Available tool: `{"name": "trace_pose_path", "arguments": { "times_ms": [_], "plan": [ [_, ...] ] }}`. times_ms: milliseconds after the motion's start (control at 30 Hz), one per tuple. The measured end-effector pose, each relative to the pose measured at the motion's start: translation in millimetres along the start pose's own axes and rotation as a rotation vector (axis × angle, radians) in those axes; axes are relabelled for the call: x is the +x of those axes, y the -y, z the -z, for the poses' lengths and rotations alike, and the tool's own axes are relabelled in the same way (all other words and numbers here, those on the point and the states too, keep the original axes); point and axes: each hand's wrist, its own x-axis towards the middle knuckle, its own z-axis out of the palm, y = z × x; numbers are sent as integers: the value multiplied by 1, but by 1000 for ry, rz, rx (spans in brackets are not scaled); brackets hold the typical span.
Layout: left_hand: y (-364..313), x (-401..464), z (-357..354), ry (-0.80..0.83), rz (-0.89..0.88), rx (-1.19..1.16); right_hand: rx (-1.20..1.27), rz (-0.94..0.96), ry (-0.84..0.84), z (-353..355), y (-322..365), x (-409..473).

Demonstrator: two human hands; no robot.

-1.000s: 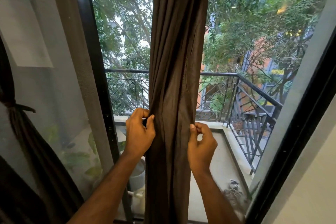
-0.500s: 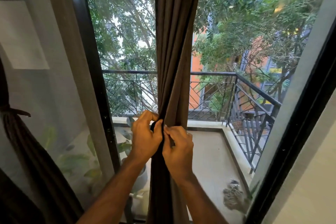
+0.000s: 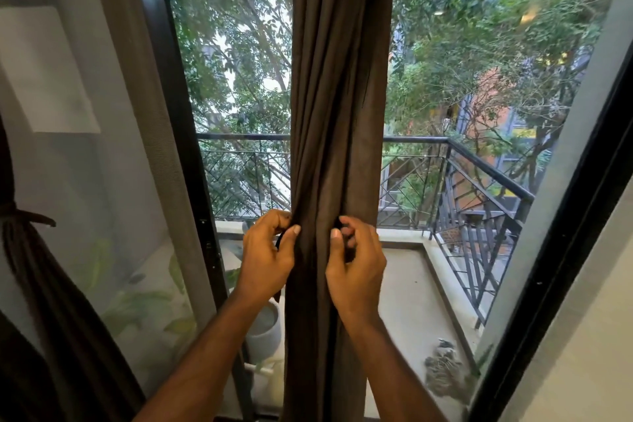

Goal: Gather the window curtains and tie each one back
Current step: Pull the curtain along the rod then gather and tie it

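Fingers (image 3: 272,221) of the left hand (image 3: 265,255) were curled in against the left edge of the gathered dark brown fabric curtain (image 3: 337,113), the thumb pressed flat to the cloth and a thin dark tie band (image 3: 279,240) showing as a short loop just beside the thumb. The right hand (image 3: 356,264) mirrored it on the other side, thumb and bent forefinger pinching at the folds, with a dark bit of what was probably the band's other end between them, though that was too small to be sure of. Both hands sat at the same height, one on each side, so the bundle hung squeezed between them into a narrow column in front of the glass balcony door (image 3: 479,267). That placement made sense for bringing the two ends of a band round to the front to knot. No knot was visible, so this curtain looked gathered but not yet tied.

At the far left a second dark brown curtain (image 3: 41,284) was already cinched by its own tie (image 3: 30,216) and swept aside, which suggested the job was about half done.
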Motion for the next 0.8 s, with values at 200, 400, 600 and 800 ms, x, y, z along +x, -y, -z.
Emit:
{"name": "trace_pose_path", "arguments": {
  "times_ms": [200, 400, 600, 800],
  "plan": [
    [-1, -1, 6, 39, 1, -27, 526, -511, 399, -4, -5, 22],
    [1, 1, 7, 2, 1, 21, 499, -404, 333, -2, 0, 22],
    [-4, 2, -2, -95, -17, 124, 178, -131, -30, -5, 8, 2],
    [-8, 0, -11, -67, 11, 83, -9, 227, 70, -16, 10, -19]
  ]
}}
